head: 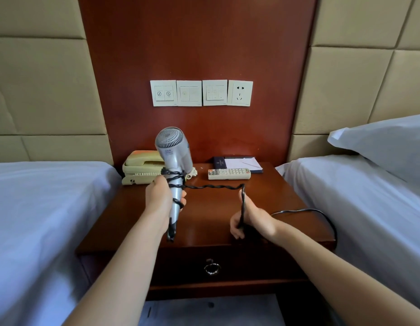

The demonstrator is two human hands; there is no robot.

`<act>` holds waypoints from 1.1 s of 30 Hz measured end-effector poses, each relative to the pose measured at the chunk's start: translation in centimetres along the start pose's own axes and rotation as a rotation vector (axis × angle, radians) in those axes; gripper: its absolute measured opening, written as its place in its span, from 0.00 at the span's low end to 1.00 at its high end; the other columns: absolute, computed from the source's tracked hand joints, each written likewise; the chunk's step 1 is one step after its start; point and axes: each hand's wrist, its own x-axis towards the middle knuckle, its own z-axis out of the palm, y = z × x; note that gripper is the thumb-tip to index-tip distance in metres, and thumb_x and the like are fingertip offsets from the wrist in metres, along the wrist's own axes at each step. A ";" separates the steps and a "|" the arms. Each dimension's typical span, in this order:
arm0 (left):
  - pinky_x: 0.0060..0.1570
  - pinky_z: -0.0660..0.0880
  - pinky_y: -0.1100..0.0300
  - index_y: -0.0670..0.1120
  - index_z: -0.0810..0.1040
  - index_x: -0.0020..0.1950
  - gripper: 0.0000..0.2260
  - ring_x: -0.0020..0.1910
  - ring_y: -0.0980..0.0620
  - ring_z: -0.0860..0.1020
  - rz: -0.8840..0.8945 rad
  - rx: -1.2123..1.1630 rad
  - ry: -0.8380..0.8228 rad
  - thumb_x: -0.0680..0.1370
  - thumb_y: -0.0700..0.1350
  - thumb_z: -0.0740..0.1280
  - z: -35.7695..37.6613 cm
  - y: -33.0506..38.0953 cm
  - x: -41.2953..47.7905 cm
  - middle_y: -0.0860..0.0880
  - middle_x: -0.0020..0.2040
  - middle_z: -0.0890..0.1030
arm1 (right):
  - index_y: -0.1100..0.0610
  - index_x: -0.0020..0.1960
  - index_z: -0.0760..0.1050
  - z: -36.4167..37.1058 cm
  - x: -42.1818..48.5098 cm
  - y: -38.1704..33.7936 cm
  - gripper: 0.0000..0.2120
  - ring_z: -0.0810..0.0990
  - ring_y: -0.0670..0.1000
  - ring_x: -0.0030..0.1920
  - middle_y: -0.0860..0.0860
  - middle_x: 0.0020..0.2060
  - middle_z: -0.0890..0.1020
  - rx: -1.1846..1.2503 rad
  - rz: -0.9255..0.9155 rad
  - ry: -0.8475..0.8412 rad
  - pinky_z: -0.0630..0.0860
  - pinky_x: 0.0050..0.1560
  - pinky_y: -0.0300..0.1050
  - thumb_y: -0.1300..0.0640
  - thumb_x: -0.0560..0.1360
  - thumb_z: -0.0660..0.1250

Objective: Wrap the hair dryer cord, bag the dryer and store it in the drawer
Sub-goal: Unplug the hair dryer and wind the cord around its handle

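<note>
A silver hair dryer (172, 149) stands upright above the wooden nightstand (204, 220), its grille facing me. My left hand (160, 200) grips its handle, where the black cord (213, 186) is wound in a few loops. From the handle the twisted cord runs right to my right hand (250, 221), which holds it in curled fingers with the thumb raised. Beyond that hand the cord trails right and drops over the nightstand's edge. The drawer (227, 262) below is closed, with a ring pull (212, 269). No bag is in view.
A beige telephone (139, 168) sits at the back left of the nightstand, a remote control (229, 174) and a notepad folder (239, 163) at the back right. Beds flank both sides. Switches and a wall socket (240, 93) are on the panel above.
</note>
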 end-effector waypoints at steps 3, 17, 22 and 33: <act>0.18 0.68 0.66 0.37 0.75 0.50 0.17 0.23 0.47 0.71 -0.006 0.007 0.019 0.81 0.46 0.51 0.0 -0.4 0.0 0.41 0.31 0.75 | 0.59 0.33 0.79 -0.8 -0.3 -0.2 0.41 0.70 0.49 0.29 0.54 0.32 0.80 0.270 -0.064 -0.187 0.68 0.42 0.40 0.32 0.72 0.38; 0.21 0.68 0.63 0.37 0.74 0.48 0.18 0.24 0.47 0.71 -0.046 0.015 0.117 0.80 0.48 0.50 -1.3 -0.7 1.2 0.41 0.31 0.75 | 0.61 0.58 0.73 -1.0 -1.0 -0.7 0.12 0.66 0.43 0.22 0.50 0.27 0.70 0.096 -0.075 0.417 0.66 0.27 0.38 0.61 0.81 0.53; 0.26 0.67 0.59 0.37 0.75 0.52 0.24 0.24 0.46 0.70 -0.078 -0.027 0.144 0.79 0.53 0.49 -2.9 -0.2 1.7 0.41 0.30 0.75 | 0.43 0.62 0.71 -1.1 -2.1 -1.9 0.20 0.80 0.56 0.41 0.48 0.40 0.83 -0.848 -0.279 0.569 0.75 0.44 0.49 0.38 0.76 0.51; 0.59 0.72 0.47 0.51 0.71 0.66 0.53 0.55 0.40 0.78 0.136 0.778 -0.041 0.58 0.80 0.32 -1.1 -0.3 -1.2 0.42 0.55 0.81 | 0.45 0.66 0.71 -0.9 -2.4 -6.6 0.24 0.82 0.54 0.42 0.51 0.45 0.85 -0.836 -0.697 0.586 0.76 0.40 0.49 0.40 0.77 0.47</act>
